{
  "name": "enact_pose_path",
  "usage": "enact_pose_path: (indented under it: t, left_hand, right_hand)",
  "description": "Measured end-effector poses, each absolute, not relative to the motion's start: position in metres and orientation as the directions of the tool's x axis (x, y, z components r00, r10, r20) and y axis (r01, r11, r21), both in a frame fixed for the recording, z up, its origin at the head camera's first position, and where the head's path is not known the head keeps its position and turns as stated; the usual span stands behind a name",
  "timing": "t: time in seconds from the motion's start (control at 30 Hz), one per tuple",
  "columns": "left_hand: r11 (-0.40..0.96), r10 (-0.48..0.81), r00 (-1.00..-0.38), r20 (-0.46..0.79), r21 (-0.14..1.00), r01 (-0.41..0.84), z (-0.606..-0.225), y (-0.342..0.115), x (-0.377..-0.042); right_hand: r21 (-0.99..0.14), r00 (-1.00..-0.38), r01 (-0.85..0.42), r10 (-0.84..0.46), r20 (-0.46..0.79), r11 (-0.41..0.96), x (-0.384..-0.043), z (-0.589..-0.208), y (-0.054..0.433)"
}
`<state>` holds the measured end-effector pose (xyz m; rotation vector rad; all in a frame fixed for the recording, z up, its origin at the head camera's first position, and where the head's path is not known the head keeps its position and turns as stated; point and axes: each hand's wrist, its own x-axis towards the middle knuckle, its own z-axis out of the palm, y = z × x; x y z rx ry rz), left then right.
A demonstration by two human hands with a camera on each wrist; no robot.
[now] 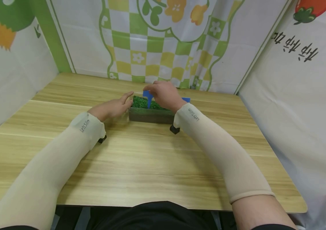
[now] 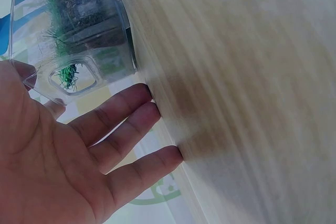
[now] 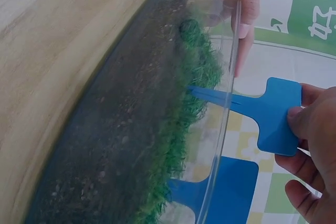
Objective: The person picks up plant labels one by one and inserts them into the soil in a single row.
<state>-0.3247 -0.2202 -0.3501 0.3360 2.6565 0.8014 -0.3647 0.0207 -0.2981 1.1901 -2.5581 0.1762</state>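
A clear plastic planter box (image 1: 151,117) holds dark soil (image 3: 113,103) topped with green grass (image 1: 140,102). My right hand (image 1: 166,94) pinches the head of a blue T-shaped plant label (image 3: 278,116) between thumb and fingers. That label's stem reaches down into the grass near the box's left part. Farther right, a second blue plant label (image 3: 233,190) stands in the grass, partly hidden behind my right wrist in the head view. My left hand (image 1: 112,108) is at the box's left end with fingers extended; its lower fingertips (image 2: 170,154) come down by the tabletop.
The box stands on a wood-grain table (image 1: 140,166), toward its back edge. Behind it hangs a green and yellow checked cloth backdrop (image 1: 157,54). White printed cloth panels (image 1: 303,89) close off both sides.
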Motion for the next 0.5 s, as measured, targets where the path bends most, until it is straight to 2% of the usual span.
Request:
enact_pose_path:
  t: [0.23, 0.5]
  left_hand:
    - [0.807, 0.323, -0.912, -0.251, 0.577, 0.127, -0.3501, -0.2199, -0.3247]
    - [0.805, 0.316, -0.910, -0.270, 0.584, 0.107, -0.3491, -0.2197, -0.3235]
  right_hand:
    - [0.013, -0.642, -0.730, -0.692, 0.331, 0.684, -0.3658, -0.2983, 0.0246]
    - [0.011, -0.600, -0.765, -0.719, 0.350, 0.643, -0.3695, -0.3060, 0.0254]
